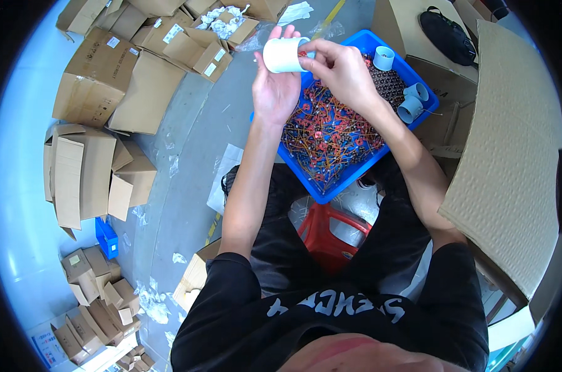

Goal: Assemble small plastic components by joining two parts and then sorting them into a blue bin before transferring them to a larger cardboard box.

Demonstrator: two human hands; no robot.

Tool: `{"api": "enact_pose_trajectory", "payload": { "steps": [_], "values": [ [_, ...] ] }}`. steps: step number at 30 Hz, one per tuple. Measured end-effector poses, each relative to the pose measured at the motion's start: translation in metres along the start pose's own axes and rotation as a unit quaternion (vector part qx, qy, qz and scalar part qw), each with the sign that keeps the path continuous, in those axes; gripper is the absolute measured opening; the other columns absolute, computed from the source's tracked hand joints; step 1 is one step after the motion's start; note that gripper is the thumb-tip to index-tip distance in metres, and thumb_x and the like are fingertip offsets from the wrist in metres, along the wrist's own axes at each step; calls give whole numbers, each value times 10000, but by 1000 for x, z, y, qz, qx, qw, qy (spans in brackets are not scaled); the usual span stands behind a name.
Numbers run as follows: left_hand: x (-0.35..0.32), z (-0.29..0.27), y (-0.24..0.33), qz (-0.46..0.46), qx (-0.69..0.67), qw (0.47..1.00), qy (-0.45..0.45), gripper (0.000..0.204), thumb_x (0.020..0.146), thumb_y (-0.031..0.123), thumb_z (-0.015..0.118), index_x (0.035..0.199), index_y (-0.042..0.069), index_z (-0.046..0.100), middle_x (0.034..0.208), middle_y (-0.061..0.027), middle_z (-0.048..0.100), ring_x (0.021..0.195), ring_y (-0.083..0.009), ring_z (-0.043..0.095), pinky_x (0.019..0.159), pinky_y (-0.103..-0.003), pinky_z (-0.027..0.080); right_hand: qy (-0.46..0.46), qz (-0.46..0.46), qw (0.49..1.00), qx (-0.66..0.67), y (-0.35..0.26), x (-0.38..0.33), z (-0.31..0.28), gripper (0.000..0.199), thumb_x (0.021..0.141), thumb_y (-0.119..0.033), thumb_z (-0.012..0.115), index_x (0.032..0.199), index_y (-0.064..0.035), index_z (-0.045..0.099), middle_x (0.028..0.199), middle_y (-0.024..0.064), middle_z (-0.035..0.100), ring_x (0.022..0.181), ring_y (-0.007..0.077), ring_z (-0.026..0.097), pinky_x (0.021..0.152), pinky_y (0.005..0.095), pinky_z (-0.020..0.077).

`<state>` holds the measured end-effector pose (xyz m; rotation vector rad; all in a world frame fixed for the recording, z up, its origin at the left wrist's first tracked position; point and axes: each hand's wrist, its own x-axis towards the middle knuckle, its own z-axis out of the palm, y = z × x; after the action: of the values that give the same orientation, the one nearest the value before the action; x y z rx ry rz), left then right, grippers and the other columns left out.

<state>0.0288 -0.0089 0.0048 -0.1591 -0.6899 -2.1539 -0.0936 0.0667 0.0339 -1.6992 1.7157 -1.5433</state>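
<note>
My left hand (277, 93) is turned palm up, its fingers curled round a white, short, wide tube or cup (281, 56) lying on its side. At the tube's right-hand mouth, my right hand (346, 73) pinches with thumb and forefinger. A speck of red shows by those fingertips, too small to name. Both hands are above the far left part of a blue plastic tray (303, 178). Heaped in the tray are many small red and blue parts with thin orange-brown wire leads (330, 133). Small dark parts (391, 87) fill its right side.
A pale blue tube (384, 59) stands at the tray's far corner; two more tubes (410, 109) lie at its right edge. A red stool (327, 239) is between my knees. Cardboard (510, 142) rises at right, with a black pouch (447, 36) beyond. Boxes (98, 74) line the left.
</note>
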Motion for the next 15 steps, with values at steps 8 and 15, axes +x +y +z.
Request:
{"api": "enact_pose_trajectory", "payload": {
  "steps": [8, 15],
  "values": [
    [0, -20, 0, -4, 101, 985, 143, 413, 1007, 326, 326, 1285, 55, 466, 1265, -98, 535, 1229, -271, 463, 1047, -426, 358, -51, -38, 992, -107, -8, -6, 6, 213, 791, -195, 688, 966, -74, 675, 631, 120, 626, 575, 281, 625, 535, 370, 485],
    [-1, -19, 3, -9, 76, 987, 138, 401, 1009, 346, 307, 1208, 71, 521, 1181, -94, 583, 1171, -267, 500, 989, -423, 381, -43, -44, 986, -156, -5, -6, 8, 218, 810, -203, 664, 987, -76, 664, 710, 144, 658, 658, 304, 660, 584, 391, 519]
  ]
}}
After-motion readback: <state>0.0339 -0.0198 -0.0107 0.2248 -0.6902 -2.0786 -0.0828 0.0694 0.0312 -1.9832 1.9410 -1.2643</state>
